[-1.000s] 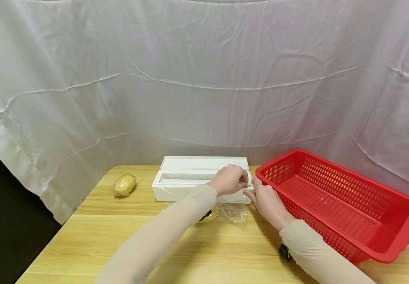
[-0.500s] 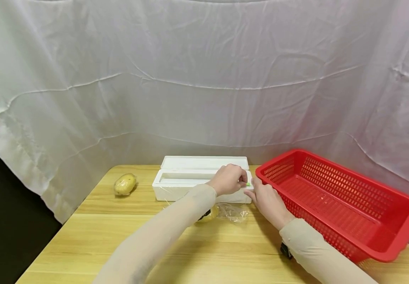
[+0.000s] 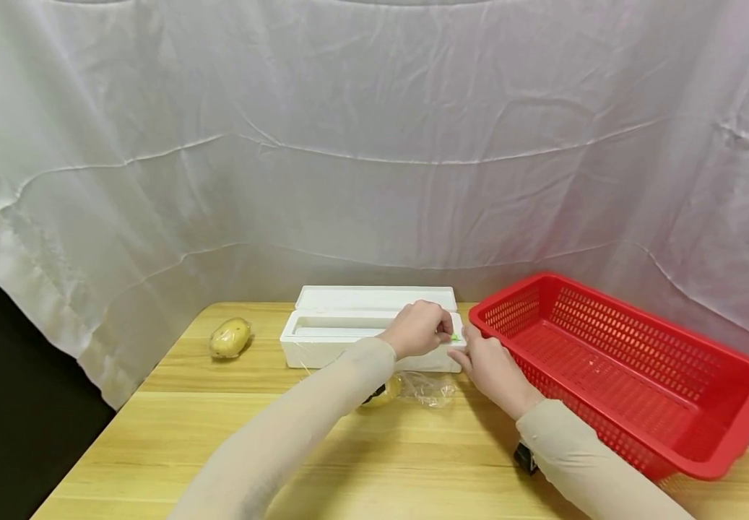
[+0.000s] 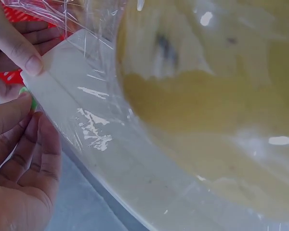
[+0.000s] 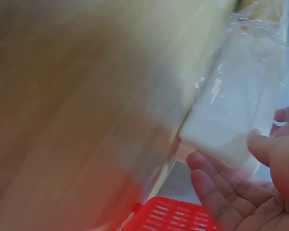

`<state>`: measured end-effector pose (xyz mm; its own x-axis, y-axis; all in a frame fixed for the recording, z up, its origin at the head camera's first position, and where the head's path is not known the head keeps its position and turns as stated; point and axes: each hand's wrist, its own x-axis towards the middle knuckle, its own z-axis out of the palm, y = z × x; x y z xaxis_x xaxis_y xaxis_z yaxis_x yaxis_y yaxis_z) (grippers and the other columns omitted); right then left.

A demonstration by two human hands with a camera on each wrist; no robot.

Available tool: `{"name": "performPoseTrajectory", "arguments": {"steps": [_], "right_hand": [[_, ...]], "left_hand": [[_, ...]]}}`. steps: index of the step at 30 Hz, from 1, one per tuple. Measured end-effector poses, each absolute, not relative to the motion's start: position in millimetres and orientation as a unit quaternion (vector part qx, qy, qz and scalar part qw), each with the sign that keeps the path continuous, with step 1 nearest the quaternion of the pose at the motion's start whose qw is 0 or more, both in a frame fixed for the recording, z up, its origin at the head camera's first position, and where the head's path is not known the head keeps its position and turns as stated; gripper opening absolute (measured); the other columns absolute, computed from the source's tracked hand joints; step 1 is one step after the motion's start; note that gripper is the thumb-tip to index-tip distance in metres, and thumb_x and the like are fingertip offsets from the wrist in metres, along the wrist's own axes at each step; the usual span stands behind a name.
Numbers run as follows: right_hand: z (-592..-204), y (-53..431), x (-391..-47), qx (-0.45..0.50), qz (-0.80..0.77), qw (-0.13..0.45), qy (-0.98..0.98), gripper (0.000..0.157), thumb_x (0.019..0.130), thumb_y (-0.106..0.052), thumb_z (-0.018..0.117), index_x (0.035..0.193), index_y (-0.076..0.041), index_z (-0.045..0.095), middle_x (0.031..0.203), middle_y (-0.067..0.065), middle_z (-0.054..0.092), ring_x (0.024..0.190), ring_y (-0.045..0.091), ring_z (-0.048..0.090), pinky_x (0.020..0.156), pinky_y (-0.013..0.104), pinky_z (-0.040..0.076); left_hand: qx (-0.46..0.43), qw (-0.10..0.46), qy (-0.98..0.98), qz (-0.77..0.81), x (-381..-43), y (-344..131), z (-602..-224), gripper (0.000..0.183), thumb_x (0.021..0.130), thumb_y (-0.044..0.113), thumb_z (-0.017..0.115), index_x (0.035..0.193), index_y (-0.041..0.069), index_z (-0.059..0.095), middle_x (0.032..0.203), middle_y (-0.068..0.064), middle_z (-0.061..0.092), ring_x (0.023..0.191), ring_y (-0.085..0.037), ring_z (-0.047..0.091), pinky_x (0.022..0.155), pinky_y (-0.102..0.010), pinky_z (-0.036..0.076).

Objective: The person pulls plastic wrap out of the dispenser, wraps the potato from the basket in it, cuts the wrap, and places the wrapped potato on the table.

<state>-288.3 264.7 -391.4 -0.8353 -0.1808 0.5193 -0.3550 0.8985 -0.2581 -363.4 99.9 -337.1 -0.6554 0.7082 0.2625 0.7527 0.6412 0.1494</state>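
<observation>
My left hand (image 3: 416, 328) pinches the small green slider (image 4: 32, 100) between thumb and index finger, at the front right edge of a white cling film dispenser box (image 3: 312, 354). The box lies long side toward me with its lid (image 3: 374, 297) tipped back. My right hand (image 3: 492, 370) grips the right end of the box, its thumb on the front face and its other fingers round the end. Clear cling film (image 4: 94, 127) drapes down the front. Before the box, partly hidden by my left forearm, sits a potato (image 4: 197, 96) under the film.
A second potato (image 3: 230, 338), wrapped in shiny film, lies at the table's back left. The red perforated basket (image 3: 660, 451) stands close beside my right hand and forearm. A grey-white curtain (image 3: 374, 180) hangs behind the wooden table (image 3: 172, 448).
</observation>
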Motion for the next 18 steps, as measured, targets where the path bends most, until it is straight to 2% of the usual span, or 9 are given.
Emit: {"name": "performPoseTrajectory", "arguments": {"steps": [4,8,13,18], "right_hand": [[-385,266,-288,0.138,0.207,0.193,-0.949,0.040,0.101,-0.017,0.075,0.121,0.011,0.055,0.070,0.005,0.069,0.061,0.015,0.067,0.057,0.035,0.056],[-380,266,-288,0.141,0.223,0.166,-0.950,0.035,0.099,-0.017,0.078,0.113,0.006,0.056,0.071,0.006,0.070,0.061,0.013,0.066,0.057,0.031,0.053],[-380,266,-289,0.135,0.233,0.165,-0.949,0.033,0.099,-0.022,0.078,0.105,0.001,0.054,0.067,0.002,0.064,0.056,0.012,0.057,0.054,0.029,0.046],[-383,264,-291,0.123,0.216,0.188,-0.950,0.032,0.104,-0.023,0.072,0.103,0.003,0.053,0.062,0.002,0.050,0.053,0.015,0.049,0.052,0.030,0.042]], "left_hand": [[-0.406,0.083,-0.900,-0.131,-364,99,-338,0.008,0.100,0.020,0.079,0.092,0.017,0.080,0.090,0.006,0.077,0.080,-0.005,0.063,0.076,-0.022,0.053],[-0.409,0.082,-0.898,-0.138,-366,98,-338,0.008,0.099,0.021,0.079,0.093,0.017,0.081,0.090,0.006,0.078,0.079,-0.005,0.064,0.077,-0.021,0.053],[-0.410,0.078,-0.898,-0.140,-368,98,-338,0.007,0.099,0.021,0.079,0.094,0.016,0.081,0.090,0.007,0.077,0.079,-0.004,0.063,0.077,-0.020,0.053],[-0.414,0.078,-0.896,-0.142,-368,98,-339,0.006,0.099,0.016,0.078,0.094,0.015,0.081,0.090,0.005,0.078,0.080,-0.005,0.063,0.079,-0.020,0.054]]}}
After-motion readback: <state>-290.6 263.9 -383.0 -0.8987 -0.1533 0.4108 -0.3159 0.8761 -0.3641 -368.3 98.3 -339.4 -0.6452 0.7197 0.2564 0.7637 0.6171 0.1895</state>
